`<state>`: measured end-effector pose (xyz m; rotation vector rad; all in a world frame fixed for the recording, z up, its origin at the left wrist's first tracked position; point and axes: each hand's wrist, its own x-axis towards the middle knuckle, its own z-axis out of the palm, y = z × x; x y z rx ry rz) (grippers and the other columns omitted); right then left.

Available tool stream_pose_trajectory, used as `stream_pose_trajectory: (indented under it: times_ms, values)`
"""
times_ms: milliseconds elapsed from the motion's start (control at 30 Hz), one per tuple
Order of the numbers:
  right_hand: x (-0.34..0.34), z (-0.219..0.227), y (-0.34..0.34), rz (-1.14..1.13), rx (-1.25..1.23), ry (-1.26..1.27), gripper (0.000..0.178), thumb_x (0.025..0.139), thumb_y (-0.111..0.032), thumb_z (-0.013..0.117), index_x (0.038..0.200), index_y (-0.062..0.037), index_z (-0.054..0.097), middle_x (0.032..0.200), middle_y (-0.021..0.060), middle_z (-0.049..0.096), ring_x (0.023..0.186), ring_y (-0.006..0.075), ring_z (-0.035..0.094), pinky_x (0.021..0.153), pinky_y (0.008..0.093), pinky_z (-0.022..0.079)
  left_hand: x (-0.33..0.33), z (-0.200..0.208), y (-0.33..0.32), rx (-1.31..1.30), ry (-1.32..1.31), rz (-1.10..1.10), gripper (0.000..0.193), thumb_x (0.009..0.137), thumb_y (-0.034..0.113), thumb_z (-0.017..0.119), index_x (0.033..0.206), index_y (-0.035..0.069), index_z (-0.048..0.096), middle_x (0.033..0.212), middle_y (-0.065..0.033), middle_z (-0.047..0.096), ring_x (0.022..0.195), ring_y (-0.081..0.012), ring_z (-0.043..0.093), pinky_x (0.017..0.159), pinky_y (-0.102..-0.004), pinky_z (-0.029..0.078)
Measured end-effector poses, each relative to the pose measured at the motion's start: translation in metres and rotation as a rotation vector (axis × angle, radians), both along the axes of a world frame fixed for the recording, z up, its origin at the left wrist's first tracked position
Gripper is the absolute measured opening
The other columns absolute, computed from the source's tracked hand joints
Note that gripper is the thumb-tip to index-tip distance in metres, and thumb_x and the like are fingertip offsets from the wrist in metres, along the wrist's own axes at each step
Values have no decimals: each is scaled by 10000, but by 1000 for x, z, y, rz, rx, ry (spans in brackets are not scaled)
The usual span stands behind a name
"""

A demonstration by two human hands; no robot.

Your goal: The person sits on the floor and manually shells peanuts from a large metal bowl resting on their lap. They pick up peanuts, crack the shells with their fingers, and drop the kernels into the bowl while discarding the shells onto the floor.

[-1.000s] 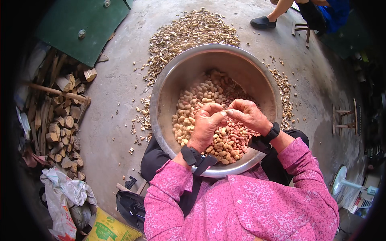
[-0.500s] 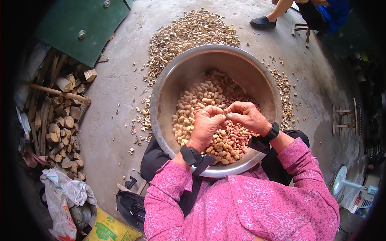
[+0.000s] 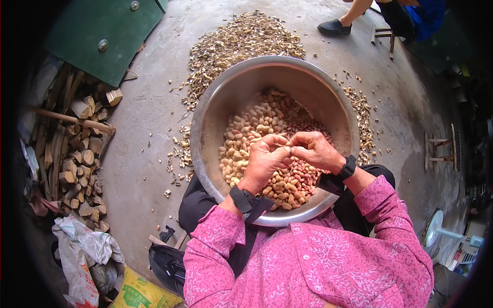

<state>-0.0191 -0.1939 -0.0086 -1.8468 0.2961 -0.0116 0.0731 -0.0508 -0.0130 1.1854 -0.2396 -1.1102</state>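
A wide metal basin sits between my knees, its near rim against my lap. Unshelled peanuts fill its left side; reddish shelled kernels lie to the right, with more whole pods at the near side. Over the middle of the basin, my left hand and my right hand meet at the fingertips. Both are closed in a pinch on one small peanut, mostly hidden by the fingers. Black straps circle both wrists.
Empty shells lie heaped beyond the basin and scatter along both sides. Stacked firewood and sacks stand on the left. At the right are a small wooden stool and a fan. Another person's shoe shows at top right.
Both hands stay together over the basin, with only slight shifts of the fingers. The whole view has moved very slightly.
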Motion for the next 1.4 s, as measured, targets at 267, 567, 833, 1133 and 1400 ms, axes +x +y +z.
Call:
stream_pose_trajectory:
  times_ms: [267,567,833,1133,1400]
  values:
    - [3,0,1,70,-302,-163,120,730,-124,551,746,-10,588,668,171,556,604,280,567,537,344,439,-1,-12,0,-37,-233,25,49,785,62,596,818,26,591,665,-5,580,544,-48,520,483,-183,432]
    - [0,-8,-2,-37,193,13,154,805,-117,600,891,6,564,802,14,567,735,62,514,662,208,440,3,-12,0,37,-62,136,40,814,69,535,815,29,530,714,-54,592,574,-96,569,532,-230,502]
    - [1,-12,0,-61,213,-9,187,773,-149,594,853,20,608,750,63,610,714,103,560,618,261,449,-1,-11,0,48,-52,62,55,818,57,523,860,22,517,784,-93,617,617,-127,606,531,-233,514]
    - [0,-4,1,42,-222,-173,136,736,-104,569,801,9,608,739,153,593,677,256,584,607,332,459,-4,-18,1,35,-285,33,37,777,43,578,799,15,585,675,-25,599,578,-59,559,506,-177,458]
    - [1,-7,-2,249,-527,-171,71,715,-20,573,782,-3,590,680,132,568,627,263,562,570,333,444,-5,-20,2,65,-344,4,65,745,13,554,801,6,586,649,-20,588,530,-49,526,488,-177,435]
